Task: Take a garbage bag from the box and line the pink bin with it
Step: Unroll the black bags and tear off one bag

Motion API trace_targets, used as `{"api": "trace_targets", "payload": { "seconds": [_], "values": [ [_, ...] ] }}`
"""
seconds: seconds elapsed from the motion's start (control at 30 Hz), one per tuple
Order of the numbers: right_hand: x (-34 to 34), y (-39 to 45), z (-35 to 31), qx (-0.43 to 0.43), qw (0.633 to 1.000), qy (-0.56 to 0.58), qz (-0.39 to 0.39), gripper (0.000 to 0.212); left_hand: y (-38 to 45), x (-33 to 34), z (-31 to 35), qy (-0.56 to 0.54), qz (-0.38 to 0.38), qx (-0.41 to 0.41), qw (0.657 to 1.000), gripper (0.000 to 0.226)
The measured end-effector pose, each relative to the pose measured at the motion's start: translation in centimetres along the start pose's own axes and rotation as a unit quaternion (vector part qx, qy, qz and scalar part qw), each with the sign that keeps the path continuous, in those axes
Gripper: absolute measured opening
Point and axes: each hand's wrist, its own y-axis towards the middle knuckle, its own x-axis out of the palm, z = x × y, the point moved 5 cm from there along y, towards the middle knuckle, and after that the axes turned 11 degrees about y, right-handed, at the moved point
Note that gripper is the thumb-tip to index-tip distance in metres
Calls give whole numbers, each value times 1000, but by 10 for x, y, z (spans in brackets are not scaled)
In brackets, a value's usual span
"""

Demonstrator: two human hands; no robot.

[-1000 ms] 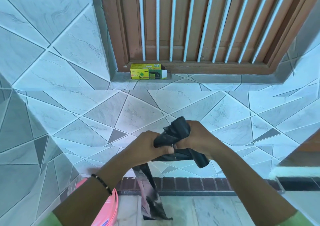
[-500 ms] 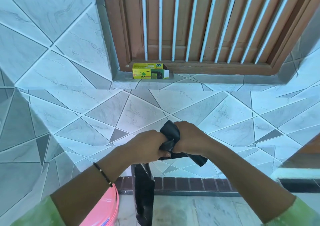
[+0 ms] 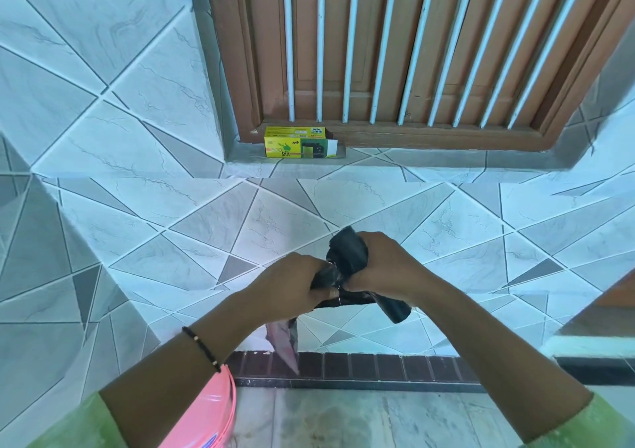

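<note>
Both hands grip a black garbage bag (image 3: 347, 256) in front of the tiled wall. My left hand (image 3: 292, 286) pinches one part of it, and my right hand (image 3: 385, 265) holds the bunched roll, whose end sticks out at the lower right. A short strip of the bag hangs below my left hand. The yellow-green bag box (image 3: 297, 142) lies on the window ledge, far above the hands. The pink bin (image 3: 209, 413) stands on the floor at the lower left, mostly hidden by my left forearm.
A wooden window with white bars (image 3: 395, 52) fills the top. A dark brick skirting (image 3: 360, 367) runs along the base of the tiled wall. A white-edged surface (image 3: 591, 348) juts in at the right.
The long tail of the bag that hung down toward the floor has been drawn up and now hangs only a short way. The hands stay together at the same spot.
</note>
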Motion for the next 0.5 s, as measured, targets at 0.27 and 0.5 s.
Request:
{"api": "trace_targets", "payload": {
  "seconds": [0.27, 0.5],
  "values": [
    [15, -4, 9, 10, 992, 74, -105, 43, 2, 3, -5, -143, -19, -26, 989, 7],
    [3, -13, 1, 14, 961, 231, -153, 32, -7, -2, -10, -286, -93, -22, 954, 12]
  ]
}}
